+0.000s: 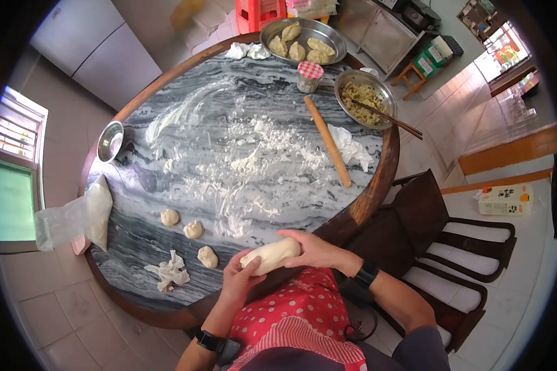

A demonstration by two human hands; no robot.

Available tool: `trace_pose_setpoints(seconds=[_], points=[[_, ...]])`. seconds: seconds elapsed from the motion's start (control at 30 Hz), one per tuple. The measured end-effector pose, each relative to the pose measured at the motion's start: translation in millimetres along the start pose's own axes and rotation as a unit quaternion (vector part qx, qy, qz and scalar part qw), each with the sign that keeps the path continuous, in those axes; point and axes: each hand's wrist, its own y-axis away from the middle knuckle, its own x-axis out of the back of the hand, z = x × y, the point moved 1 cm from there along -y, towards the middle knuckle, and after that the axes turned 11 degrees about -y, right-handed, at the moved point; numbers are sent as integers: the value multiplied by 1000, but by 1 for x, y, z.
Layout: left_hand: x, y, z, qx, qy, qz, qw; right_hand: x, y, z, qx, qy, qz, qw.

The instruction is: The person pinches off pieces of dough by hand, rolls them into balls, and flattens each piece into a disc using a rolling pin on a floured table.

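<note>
Between my two hands is a thick, smooth log of pale dough [271, 255], held over the near edge of the table. My left hand [236, 278] grips its left end, thumb lying along the top. Around the right end my right hand [319, 252] is curled. Three small dough balls, among them one dough ball [208, 256] closest to my left hand, sit on the marble left of the log. White flour [247, 161] is scattered over the middle of the table.
On the marble table [136, 216] lie a rolling pin [328, 142], crumpled tissue [169, 271] and a flour bag [99, 210]. Along the far side stand a pan [334, 40] of dumplings, a red-lidded jar [309, 77] and a filling bowl [353, 80] with chopsticks. A metal bowl [111, 141] is at left.
</note>
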Motion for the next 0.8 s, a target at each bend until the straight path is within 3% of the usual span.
trace_pose_setpoints(seconds=[0.03,0.1,0.13,0.2,0.23,0.3,0.33,0.43,0.53,0.7,0.8], points=[[4,-1,-7,5,4,3,1000,1,5,6,9,-12,19,1000],[14,-1,-10,-139,-253,67,955,0,8,-6,18,-25,38,999],[17,-1,-9,-139,-252,68,955,1,11,-14,-2,-43,53,998],[15,9,2,-212,-460,150,849,5,12,-23,-28,-61,64,996],[12,12,5,-208,-459,151,850,5,11,-24,-6,0,57,998],[-6,14,16,-420,-578,142,685,6,6,-25,16,60,44,997],[-14,11,21,-418,-578,144,686,6,5,-24,20,71,41,996],[-43,-3,28,-448,-647,65,613,4,2,-15,17,77,46,996],[-53,-29,11,-404,-682,53,607,0,-1,-17,33,80,73,994],[-60,-36,17,-430,-698,82,567,-4,-4,-20,5,187,146,972],[-64,-40,20,-411,-727,68,546,0,-10,-21,-5,145,161,976]])
